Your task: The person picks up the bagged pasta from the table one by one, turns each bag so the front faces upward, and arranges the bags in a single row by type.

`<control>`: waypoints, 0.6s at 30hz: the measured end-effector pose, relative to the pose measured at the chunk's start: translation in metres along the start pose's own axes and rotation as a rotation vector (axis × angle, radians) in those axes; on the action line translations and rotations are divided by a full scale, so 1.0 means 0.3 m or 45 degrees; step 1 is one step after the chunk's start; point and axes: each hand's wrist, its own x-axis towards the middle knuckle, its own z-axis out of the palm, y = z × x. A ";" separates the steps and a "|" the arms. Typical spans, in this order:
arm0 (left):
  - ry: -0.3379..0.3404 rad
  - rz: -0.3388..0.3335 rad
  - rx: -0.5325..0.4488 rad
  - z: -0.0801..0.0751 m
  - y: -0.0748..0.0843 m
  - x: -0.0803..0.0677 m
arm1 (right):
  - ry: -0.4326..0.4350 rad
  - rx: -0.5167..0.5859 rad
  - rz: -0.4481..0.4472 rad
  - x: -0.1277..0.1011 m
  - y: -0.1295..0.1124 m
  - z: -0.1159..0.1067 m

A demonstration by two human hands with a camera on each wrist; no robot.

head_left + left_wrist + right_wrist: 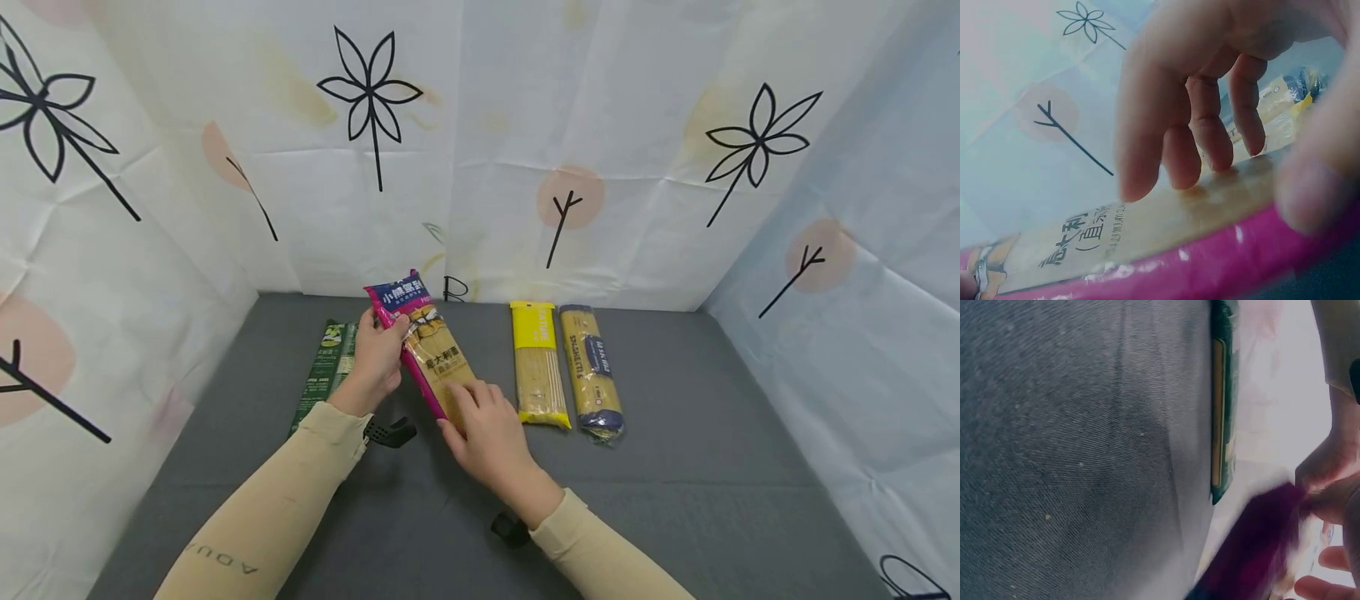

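A spaghetti packet [438, 354] with a pink edge and dark blue top is held off the table, tilted, its label facing up. My left hand [377, 354] grips its upper left edge, thumb over the front. At the lower end my right hand [491, 433] holds it. In the left wrist view the right hand's fingers [1175, 156] touch the clear front, with the thumb by the pink edge. The right wrist view shows the packet [1254, 544] blurred. A green packet [318, 375] lies behind my left wrist, partly hidden by it.
A yellow-topped pasta packet [536, 367] and a blue-labelled spaghetti packet [592, 375] lie side by side to the right on the grey table [697, 450]. White printed cloth [480, 108] walls off the back and both sides.
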 end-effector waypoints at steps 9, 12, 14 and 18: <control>-0.104 -0.034 0.009 -0.002 0.016 0.009 | -0.075 0.239 0.183 -0.012 0.028 -0.003; -0.131 -0.048 0.001 -0.001 0.014 0.015 | -0.130 0.364 0.259 -0.019 0.031 -0.001; -0.138 -0.055 0.006 -0.002 0.011 0.018 | -0.175 0.444 0.304 -0.023 0.033 0.000; -0.148 -0.051 0.006 0.000 0.003 0.017 | -0.270 0.668 0.384 -0.030 0.045 0.005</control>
